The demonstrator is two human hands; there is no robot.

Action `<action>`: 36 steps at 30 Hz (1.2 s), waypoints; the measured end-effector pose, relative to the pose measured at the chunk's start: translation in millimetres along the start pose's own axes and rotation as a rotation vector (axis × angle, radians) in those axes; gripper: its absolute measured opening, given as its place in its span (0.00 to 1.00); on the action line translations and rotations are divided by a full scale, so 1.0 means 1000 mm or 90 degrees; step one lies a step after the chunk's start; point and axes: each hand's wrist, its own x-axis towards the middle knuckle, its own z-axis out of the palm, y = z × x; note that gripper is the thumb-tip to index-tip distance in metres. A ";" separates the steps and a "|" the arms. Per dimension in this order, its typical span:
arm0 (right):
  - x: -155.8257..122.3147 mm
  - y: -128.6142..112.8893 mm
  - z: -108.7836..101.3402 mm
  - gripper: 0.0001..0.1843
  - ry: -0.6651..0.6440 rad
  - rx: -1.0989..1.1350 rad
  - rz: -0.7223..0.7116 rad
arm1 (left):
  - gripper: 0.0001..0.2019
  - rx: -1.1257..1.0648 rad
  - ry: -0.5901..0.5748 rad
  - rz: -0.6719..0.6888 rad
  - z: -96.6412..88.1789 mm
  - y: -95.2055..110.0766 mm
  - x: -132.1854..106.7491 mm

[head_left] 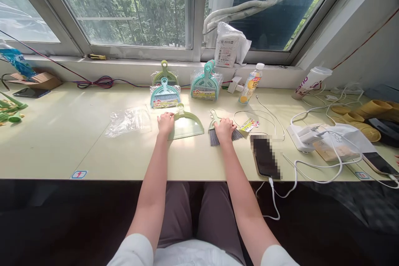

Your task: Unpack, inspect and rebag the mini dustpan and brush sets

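A pale green dustpan (188, 126) lies on the table, its handle pointing at the window. My left hand (165, 124) is closed over its left edge. To the right, a small hand brush (214, 137) with a green handle and grey bristles rests on the tabletop, bristles towards me. My right hand (224, 129) is closed on the brush and covers its middle. Left of my left hand lies a crumpled clear plastic bag (129, 121). Beside the brush is a colourful cardboard label (249, 124).
Packaged dustpan sets, blue (165, 93) and teal (205, 83), stand by the wall. Further right are a juice bottle (250, 85), a phone (265, 158), a lidded cup (311, 83) and a power strip (301, 139) with tangled white cables. A cable coil (99, 82) lies back left.
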 end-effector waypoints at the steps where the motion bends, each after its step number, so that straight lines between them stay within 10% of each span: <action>1: 0.000 0.001 0.001 0.12 -0.011 -0.001 -0.003 | 0.15 -0.006 0.000 -0.005 -0.001 0.000 0.000; 26: 0.001 -0.001 -0.007 0.08 0.070 0.057 0.005 | 0.08 0.014 -0.050 -0.074 -0.009 0.006 -0.006; 36: -0.013 -0.033 -0.010 0.11 0.024 0.110 -0.127 | 0.11 -0.383 -0.123 0.018 0.018 0.028 -0.013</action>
